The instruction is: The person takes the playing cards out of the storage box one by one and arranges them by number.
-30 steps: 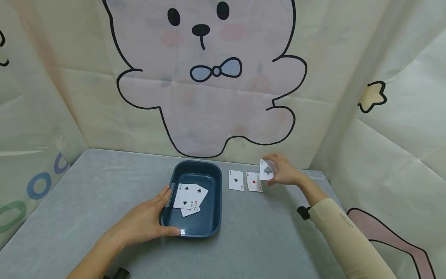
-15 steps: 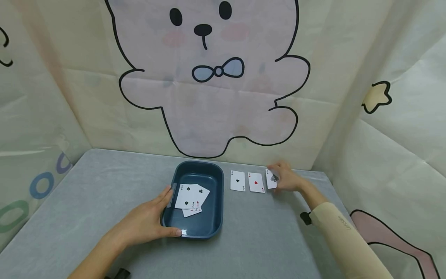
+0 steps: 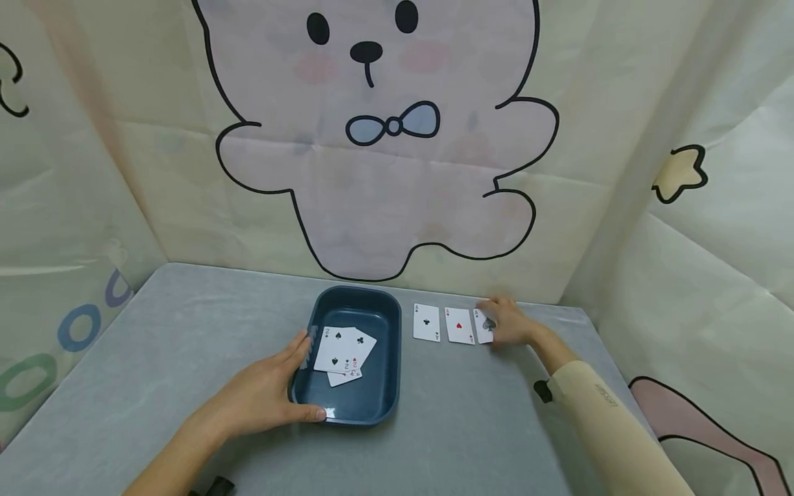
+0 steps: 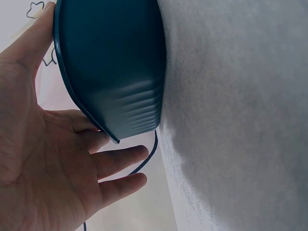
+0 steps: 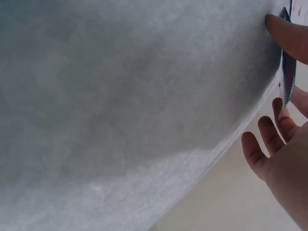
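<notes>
A dark blue tray (image 3: 389,386) stands on the table, with several overlapping playing cards (image 3: 335,349) in it; the top one is the two of spades. My left hand (image 3: 263,393) holds the tray by its left side, thumb at the near corner. In the left wrist view some fingers hook over the tray rim (image 4: 72,94) while others stick out free. To the tray's right lie the ace of clubs (image 3: 426,323) and the ace of hearts (image 3: 460,326). Beside them my right hand (image 3: 511,325) pinches the ace of spades (image 3: 482,326) by its right part, which the fingers hide.
A grey cloth covers the table (image 3: 446,427). Behind its far edge hangs a curtain (image 3: 397,220) printed with a cartoon bear, and more printed sheeting closes off both sides.
My right hand has moved the ace of spades right and down, from overlapping the ace of hearts to a place beside it at table level. The left hand stays on the tray.
</notes>
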### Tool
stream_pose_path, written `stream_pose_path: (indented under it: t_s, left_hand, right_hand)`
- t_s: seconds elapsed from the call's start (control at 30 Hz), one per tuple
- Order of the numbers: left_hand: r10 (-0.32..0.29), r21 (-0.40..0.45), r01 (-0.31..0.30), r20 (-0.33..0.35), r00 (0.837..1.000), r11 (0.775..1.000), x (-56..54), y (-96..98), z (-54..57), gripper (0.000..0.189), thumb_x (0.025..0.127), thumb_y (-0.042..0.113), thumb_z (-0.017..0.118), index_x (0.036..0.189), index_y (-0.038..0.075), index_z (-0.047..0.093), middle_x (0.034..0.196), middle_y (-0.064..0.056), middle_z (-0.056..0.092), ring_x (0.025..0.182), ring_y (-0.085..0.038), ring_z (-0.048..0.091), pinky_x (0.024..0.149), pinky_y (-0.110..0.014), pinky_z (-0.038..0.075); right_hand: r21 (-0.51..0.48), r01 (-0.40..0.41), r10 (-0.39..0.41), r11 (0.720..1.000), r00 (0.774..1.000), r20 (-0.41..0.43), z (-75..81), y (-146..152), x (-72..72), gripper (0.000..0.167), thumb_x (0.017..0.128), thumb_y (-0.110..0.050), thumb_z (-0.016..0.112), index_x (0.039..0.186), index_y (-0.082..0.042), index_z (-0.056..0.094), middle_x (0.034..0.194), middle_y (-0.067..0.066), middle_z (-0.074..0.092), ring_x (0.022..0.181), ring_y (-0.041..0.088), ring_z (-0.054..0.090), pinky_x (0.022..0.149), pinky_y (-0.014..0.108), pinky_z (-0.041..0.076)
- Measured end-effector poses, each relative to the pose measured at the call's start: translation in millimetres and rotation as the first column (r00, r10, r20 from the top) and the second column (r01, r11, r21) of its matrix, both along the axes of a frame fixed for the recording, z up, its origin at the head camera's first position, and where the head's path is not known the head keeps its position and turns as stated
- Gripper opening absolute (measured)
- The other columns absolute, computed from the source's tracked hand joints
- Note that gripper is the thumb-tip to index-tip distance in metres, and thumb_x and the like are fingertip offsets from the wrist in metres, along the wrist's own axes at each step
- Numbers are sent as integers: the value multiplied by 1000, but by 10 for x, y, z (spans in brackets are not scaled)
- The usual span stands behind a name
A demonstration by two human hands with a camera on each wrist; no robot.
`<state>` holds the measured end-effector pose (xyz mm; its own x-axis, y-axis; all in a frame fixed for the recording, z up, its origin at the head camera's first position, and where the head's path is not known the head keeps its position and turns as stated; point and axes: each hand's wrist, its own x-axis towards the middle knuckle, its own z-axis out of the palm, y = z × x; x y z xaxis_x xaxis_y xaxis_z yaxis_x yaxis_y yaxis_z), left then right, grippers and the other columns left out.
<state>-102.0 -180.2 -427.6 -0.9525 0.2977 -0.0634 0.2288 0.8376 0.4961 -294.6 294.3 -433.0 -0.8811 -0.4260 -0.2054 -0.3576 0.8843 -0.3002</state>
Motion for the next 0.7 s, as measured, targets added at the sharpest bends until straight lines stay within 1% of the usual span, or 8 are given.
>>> stream_pose_path:
  t_s: [0.1,0.37,0.5,0.6,0.7]
  left_hand:
    - [-1,2,1,-2,1000,1000,-3,3,9,132,69,86,74,164,5,32,171,-14,26,140,-43,52,104,-62,48]
    - [-7,-3,7,-6,1000,1000,-10,13,-8,132,69,87,74,164,5,32,171,-14,26,140,-42,51,104,-62,48]
    - [-4,-3,4,-3,1000,1000,-10,22,-10,133,68,88,74,164,5,32,171,-14,26,140,-43,52,104,-63,48]
    - [-2,1,2,-2,1000,1000,0,20,-5,133,68,87,74,164,5,33,171,-14,26,140,-43,52,104,-63,48]
    - [2,5,-2,-4,1000,1000,9,10,-1,133,68,87,74,164,5,32,171,-14,26,140,-42,52,104,-62,48]
  right_hand:
    - [20,-1,0,1000,1000,28,19,3,-21,97,62,-6,86,152,2,49,150,32,40,135,49,35,108,69,35]
    - [33,-8,5,999,996,86,40,34,-29,102,58,-5,86,152,0,48,148,34,42,132,49,39,107,68,38]
    - [32,-5,2,999,995,99,51,49,-28,102,58,-5,86,152,1,48,151,34,42,136,52,37,109,69,36]
    - [0,25,-25,1000,993,112,73,47,-16,94,66,-9,83,152,3,47,154,33,41,139,52,36,111,70,34]
    - [-89,75,-63,993,990,130,117,28,0,84,77,-15,79,152,4,47,155,31,42,139,51,39,110,70,35]
